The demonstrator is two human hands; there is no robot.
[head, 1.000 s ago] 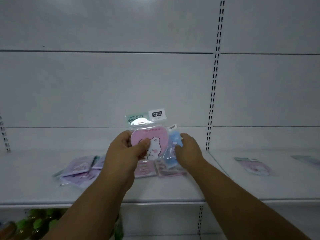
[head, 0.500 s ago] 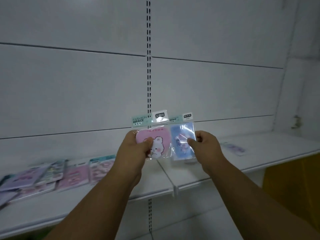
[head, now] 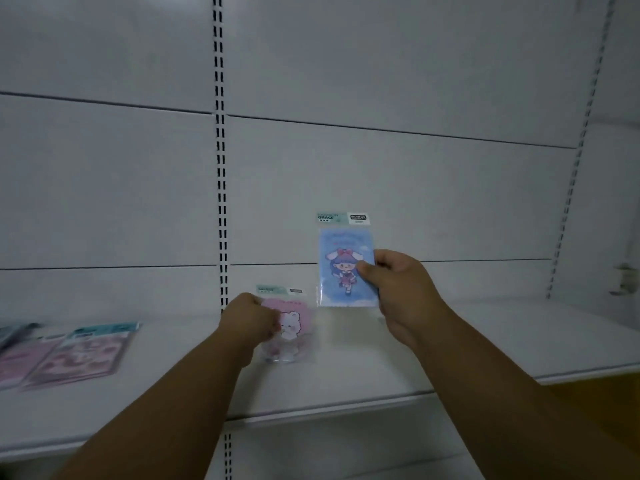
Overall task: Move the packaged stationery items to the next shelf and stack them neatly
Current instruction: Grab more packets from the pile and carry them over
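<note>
My left hand [head: 247, 322] grips a pink heart-shaped pack with a white bear [head: 291, 327], held low over the right-hand white shelf [head: 450, 344], just right of the slotted upright. My right hand [head: 398, 282] pinches the right edge of a blue pack with a cartoon girl [head: 341, 268], holding it upright above the shelf, higher than the pink one. Several pink and teal packs [head: 79, 351] lie flat on the left shelf [head: 166, 375].
A slotted black upright [head: 221, 168] divides the two shelf bays. White back panels rise behind. A second slotted upright [head: 575, 161] runs at the far right, with a small bracket [head: 623, 278] beyond it. An orange-brown surface [head: 595, 400] shows under the right shelf edge.
The view swung right. My left hand lowered the pink pack toward the right shelf; my right hand drew the blue pack apart from it and keeps it raised.
</note>
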